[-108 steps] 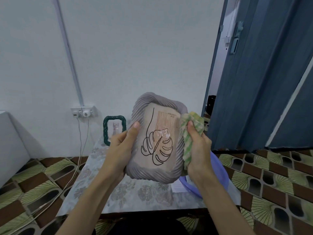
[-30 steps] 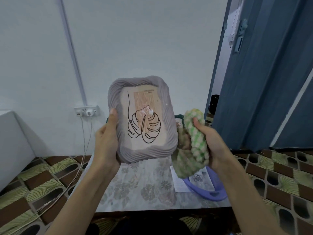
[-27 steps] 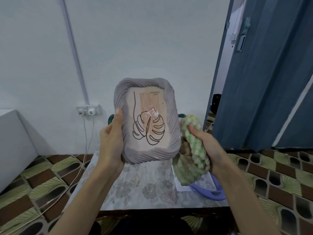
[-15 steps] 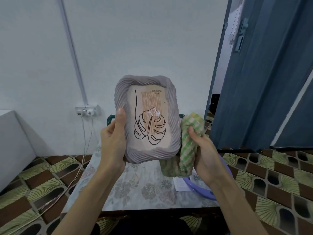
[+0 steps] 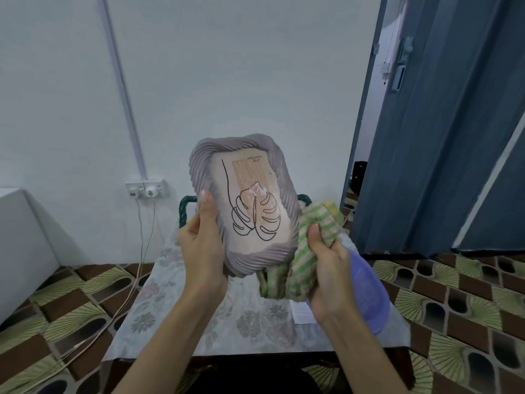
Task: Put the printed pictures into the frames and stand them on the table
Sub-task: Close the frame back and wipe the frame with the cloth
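I hold a grey ribbed picture frame (image 5: 281, 177) upright above the table, facing me. It contains a print of a black line-drawn leaf over an orange striped patch. My left hand (image 5: 203, 245) grips the frame's left edge, thumb on the front rim. My right hand (image 5: 329, 268) grips a bunched green-and-white checked cloth (image 5: 305, 261) against the frame's lower right edge. A dark green rope-like frame (image 5: 184, 206) stands on the table behind, mostly hidden by the grey one.
The small table (image 5: 199, 322) has a grey floral cover. A purple plastic basin (image 5: 369, 291) sits at its right side, with a white sheet of paper (image 5: 302, 314) beside it. A wall socket (image 5: 146, 189) with hanging cables is at left. A blue door (image 5: 443, 123) stands at right.
The frame has been lowered slightly and tilted. My right hand has brought the cloth back against the frame's lower right edge, after holding it apart a second ago.
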A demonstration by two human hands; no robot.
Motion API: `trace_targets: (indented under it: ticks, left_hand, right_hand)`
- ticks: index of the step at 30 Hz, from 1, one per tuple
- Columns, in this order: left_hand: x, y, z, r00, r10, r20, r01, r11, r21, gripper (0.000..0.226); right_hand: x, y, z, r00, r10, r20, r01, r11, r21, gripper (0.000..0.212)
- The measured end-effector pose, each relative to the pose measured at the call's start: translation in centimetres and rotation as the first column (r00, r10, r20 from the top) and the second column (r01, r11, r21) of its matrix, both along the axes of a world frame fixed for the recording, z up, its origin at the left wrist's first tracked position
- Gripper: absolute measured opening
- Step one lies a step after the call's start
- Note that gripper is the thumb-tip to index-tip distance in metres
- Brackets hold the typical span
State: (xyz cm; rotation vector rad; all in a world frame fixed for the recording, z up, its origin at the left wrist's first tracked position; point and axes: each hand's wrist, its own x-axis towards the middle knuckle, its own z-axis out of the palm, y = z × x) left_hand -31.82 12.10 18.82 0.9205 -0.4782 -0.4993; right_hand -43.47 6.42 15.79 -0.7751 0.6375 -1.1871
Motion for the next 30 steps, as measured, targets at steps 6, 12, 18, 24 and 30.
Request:
trace_targets:
  ticks: [6, 12, 18, 24, 30]
  left_hand:
    - [-1.1, -0.1, -0.3, 0.997, 0.043, -0.056, -0.044, 0.999, -0.016, 0.035]
    - [-1.1, -0.6, 0.0, 0.971, -0.012, -0.238, -0.001, 0.998, -0.058, 0.033]
    - [-0.6, -0.1, 0.0, 0.975, -0.074, -0.212, 0.071, 0.997, -0.021, 0.033]
    - [-0.3, 0.0, 0.1, 0.977, -0.092, -0.191, 0.092, 0.996, -0.006, 0.033]
    - [0.7, 0.5, -0.2, 0.997, -0.061, -0.053, 0.064, 0.997, 0.051, 0.033]
  right_hand:
    - [-0.8, -0.9, -0.2, 0.994, -0.013, 0.111, 0.003, 0.996, 0.088, 0.028]
    - [-0.8, -0.1, 0.0, 0.953, 0.18, 0.244, -0.206, 0.975, 0.085, 0.046]
    - [-1.4, -2.1, -0.9, 0.95, 0.164, 0.266, -0.22, 0.956, 0.195, 0.041]
    - [-2.8, -3.3, -0.4, 0.971, 0.079, 0.227, -0.111, 0.985, 0.134, 0.036]
    - [-5.0, -5.4, 1.7, 0.982, -0.123, 0.144, 0.113, 0.99, 0.079, 0.041]
